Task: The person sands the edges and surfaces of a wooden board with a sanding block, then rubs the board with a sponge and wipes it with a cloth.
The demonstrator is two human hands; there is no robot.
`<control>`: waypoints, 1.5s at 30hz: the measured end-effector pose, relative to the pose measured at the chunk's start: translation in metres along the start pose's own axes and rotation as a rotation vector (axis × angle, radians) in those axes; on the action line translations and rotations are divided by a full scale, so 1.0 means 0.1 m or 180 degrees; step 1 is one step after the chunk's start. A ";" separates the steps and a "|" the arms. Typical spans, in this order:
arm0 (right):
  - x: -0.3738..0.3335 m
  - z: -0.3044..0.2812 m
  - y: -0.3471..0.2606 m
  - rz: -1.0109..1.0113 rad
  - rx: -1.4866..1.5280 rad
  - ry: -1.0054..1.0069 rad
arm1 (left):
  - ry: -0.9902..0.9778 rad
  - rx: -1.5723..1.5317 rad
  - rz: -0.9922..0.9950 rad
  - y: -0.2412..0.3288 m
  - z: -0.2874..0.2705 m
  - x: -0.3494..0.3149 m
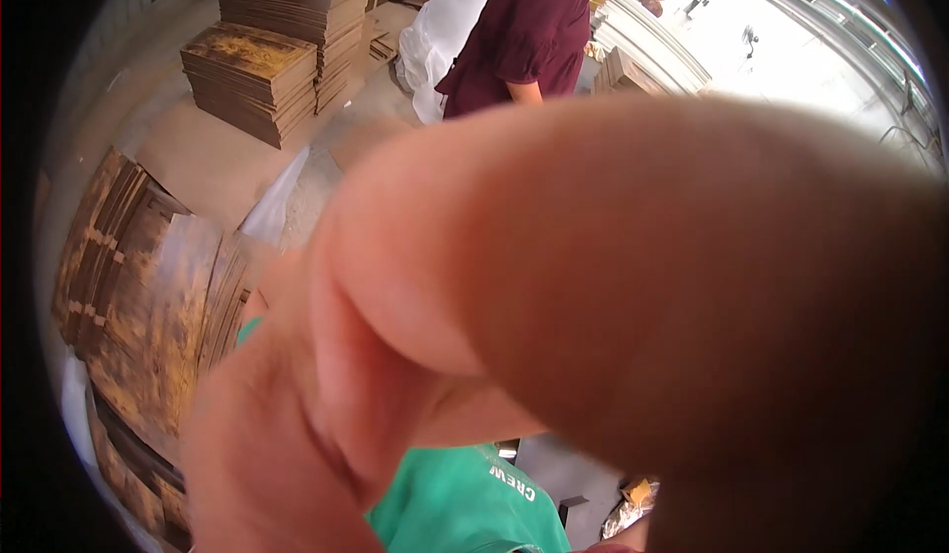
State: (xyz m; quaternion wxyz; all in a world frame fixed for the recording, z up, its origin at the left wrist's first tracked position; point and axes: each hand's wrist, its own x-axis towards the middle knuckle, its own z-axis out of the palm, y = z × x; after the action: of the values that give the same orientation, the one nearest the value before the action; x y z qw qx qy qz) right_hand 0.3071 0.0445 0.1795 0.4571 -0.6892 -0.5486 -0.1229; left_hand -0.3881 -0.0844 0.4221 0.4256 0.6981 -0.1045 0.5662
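My left hand [356,355] is raised very close in front of the view and fills much of its middle and right. One thick part of it, a finger or the thumb, runs blurred and dark toward the right edge. Its fingertips are out of sight, so whether it grips anything cannot be told. The wrist side comes up from the lower left. Below it shows my green shirt [465,499] with white lettering. My right hand is not seen; only a small patch of skin [633,536] shows at the lower edge.
Stacks of brown wooden panels [252,69] stand on the floor at the far left. More wood-grain panels [148,326] lie at the left. A person in a maroon top [519,34] stands ahead beside white plastic wrapping [450,34]. Another person [654,1] is far off.
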 end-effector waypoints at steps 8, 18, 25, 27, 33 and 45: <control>0.18 0.03 0.29 0.0088 0.0000 0.0069 | 0.0028 -0.0507 -0.0506 -0.29 0.47 -0.14; -0.15 -0.18 -0.05 -0.0242 -0.0035 -0.0274 | -0.0268 -0.1484 -0.0106 0.35 0.17 -0.24; 0.14 0.17 0.06 -0.0752 -0.0959 0.0052 | 0.1854 0.4125 -0.0907 -0.43 -0.36 -1.25; 0.26 0.16 -0.44 -0.0028 -0.0780 -0.0499 | 0.2930 0.2385 -0.1654 -0.59 -0.40 -1.59; 0.21 0.07 -0.64 0.0520 0.0927 0.0970 | 0.2933 0.1549 -0.1809 -1.01 -0.48 -2.00; -2.19 -0.53 0.20 0.1966 -0.0324 0.0219 | 0.3640 0.2299 -0.2028 -1.18 -0.62 -1.91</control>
State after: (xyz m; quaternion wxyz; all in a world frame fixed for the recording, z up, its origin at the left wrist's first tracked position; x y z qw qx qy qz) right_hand 0.2610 -0.1366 0.0519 0.4560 -0.8407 -0.2907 -0.0287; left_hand -0.4221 -0.0316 0.1972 0.3013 0.3876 0.5328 0.6893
